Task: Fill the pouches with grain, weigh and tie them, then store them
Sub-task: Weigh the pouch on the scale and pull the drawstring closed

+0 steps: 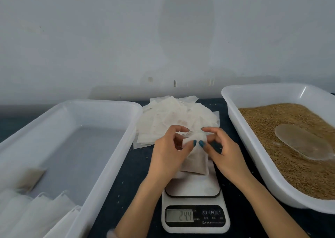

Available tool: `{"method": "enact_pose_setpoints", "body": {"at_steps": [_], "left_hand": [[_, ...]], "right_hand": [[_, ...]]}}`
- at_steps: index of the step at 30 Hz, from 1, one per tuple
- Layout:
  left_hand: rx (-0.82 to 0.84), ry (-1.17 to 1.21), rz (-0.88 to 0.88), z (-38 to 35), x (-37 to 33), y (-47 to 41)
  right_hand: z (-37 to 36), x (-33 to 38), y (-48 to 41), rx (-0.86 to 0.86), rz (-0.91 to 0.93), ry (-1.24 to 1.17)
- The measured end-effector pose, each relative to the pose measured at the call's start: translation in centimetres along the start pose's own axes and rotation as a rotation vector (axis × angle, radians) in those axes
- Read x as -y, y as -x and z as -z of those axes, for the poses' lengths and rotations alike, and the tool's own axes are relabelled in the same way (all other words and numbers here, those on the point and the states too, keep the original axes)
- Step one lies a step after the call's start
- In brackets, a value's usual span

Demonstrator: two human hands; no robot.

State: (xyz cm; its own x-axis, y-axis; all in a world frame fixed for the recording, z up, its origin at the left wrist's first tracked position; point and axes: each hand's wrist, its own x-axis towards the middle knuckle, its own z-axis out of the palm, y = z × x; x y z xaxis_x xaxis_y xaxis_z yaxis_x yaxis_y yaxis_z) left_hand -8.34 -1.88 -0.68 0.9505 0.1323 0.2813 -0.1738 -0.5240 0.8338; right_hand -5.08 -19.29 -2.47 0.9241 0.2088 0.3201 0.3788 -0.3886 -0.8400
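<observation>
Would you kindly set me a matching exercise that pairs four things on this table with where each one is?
Things:
1. scoop
2. filled pouch
3. empty pouches
4. stacked pouches

Places:
A. on the scale
B. in the left tray
C. on the grain in the right tray
D. heaped behind the scale

Pairs: 1-C, 2-A, 3-D, 4-B.

A bin wall (116, 158) stands left of the left hand (168, 152), the grain tray (251, 147) right of the right hand (226, 152). Ahead sits a pouch heap (163, 118). Narrow table strips (137, 169) give passage.
</observation>
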Motion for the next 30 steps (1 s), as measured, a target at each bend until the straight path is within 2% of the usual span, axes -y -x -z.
{"method": "enact_pose_setpoints", "body": {"at_steps": [4, 7, 11, 14, 20, 22, 24, 27, 30], "left_hand": [[0.058, -0.219, -0.128, 1.4, -2.5, 1.0], [-0.04, -0.448, -0.224, 3.5, -4.6, 2.0], [-0.129, -0.791, -0.265, 8.8, -7.8, 4.2], [-0.078, -1.008, -0.061, 13.3, -7.8, 5.5], [-0.127, -0.834, 0.212, 22.2, -2.9, 5.2], [-0.197, -0.795, 0.316, 24.6, -0.2, 4.6], [-0.223, -0.747, 0.413, 26.3, 2.3, 4.3], [-0.215, -0.711, 0.545, 28.0, 5.7, 4.4], [-0.155, -0.744, 0.651, 29.5, 8.0, 4.9]], "right_hand": [[-0.1, 1.6, 0.3, -0.033, 0.111, -0.069], [-0.5, 3.9, 0.2, -0.02, 0.16, -0.178], [-2.7, 8.3, 0.1, 0.129, 0.192, -0.282], [-6.3, 11.4, 0.1, 0.246, 0.265, -0.293], [-14.4, 15.5, -0.3, 0.499, 0.21, -0.301], [-16.3, 16.3, 0.1, 0.609, 0.244, -0.186], [-17.6, 17.1, 0.2, 0.658, 0.366, 0.006], [-18.8, 18.4, 0.3, 0.758, 0.529, 0.282], [-19.8, 18.7, 1.0, 0.8, 0.6, 0.478]]}}
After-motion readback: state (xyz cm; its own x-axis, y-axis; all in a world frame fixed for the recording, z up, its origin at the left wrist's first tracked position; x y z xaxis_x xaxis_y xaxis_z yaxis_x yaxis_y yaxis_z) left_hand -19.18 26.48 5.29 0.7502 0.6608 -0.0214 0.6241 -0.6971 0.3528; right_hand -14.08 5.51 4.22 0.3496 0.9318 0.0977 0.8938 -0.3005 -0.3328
